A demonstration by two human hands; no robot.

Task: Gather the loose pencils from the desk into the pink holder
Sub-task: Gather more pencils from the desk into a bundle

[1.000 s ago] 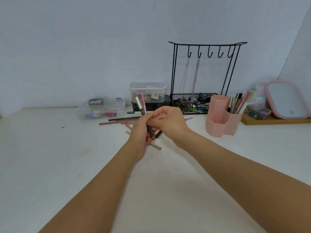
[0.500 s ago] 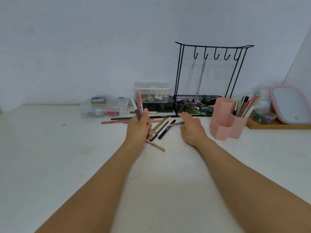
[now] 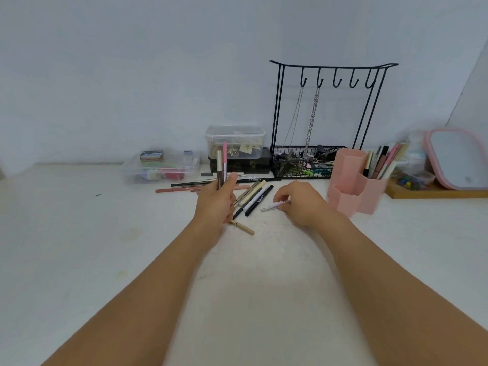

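While my left hand clutches upright bundle, my right hand pinches silver pencil on desk; its long axis runs left from fingertips. Holder just right of that hand, nearer it. Loose pencils between hands.

A white desk bears loose pencils, a pink holder, clear boxes and a wire rack.

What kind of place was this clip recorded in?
Probably a home dressing or vanity desk: a black jewelry stand with hanging chains, a pink-framed mirror, and a pink holder of pencils against a plain wall.
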